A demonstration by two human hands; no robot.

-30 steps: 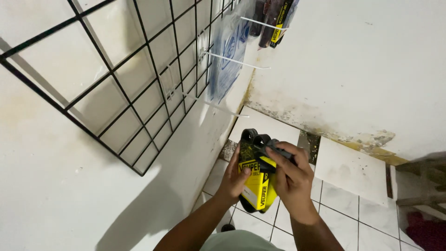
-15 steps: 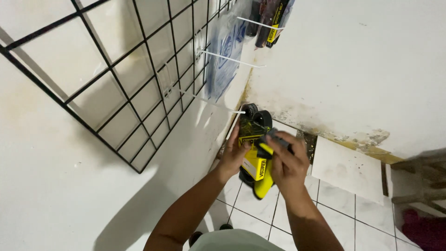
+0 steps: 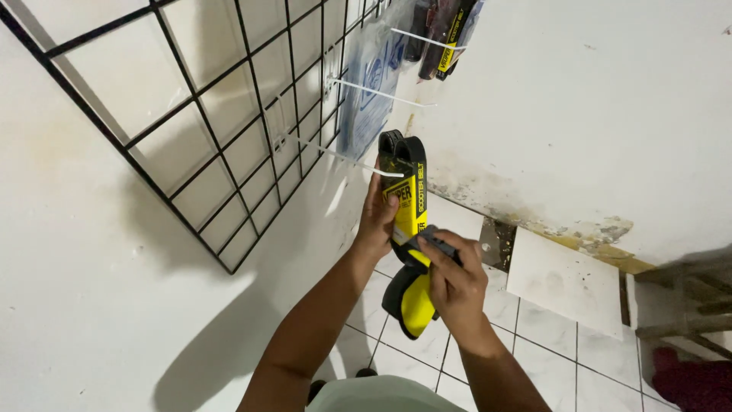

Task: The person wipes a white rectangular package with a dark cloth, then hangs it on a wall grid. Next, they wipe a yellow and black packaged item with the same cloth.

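Observation:
Both my hands hold a black rubber belt in a yellow and black cardboard sleeve (image 3: 408,206). My left hand (image 3: 379,217) grips its left side near the top. My right hand (image 3: 455,281) pinches its middle from the right. The belt's top loop is level with the tip of a white wire peg (image 3: 347,159) that sticks out from a black wire grid panel (image 3: 229,130) on the white wall.
More white pegs (image 3: 381,93) project from the grid higher up, one carrying a clear plastic bag (image 3: 374,84), another carrying packaged belts (image 3: 446,30). White floor tiles (image 3: 564,278) lie below, with a wooden frame (image 3: 686,305) at the right.
My hands have lifted the belt up and toward the grid, from near the floor tiles to the tip of the lowest peg. The belt now stands more upright.

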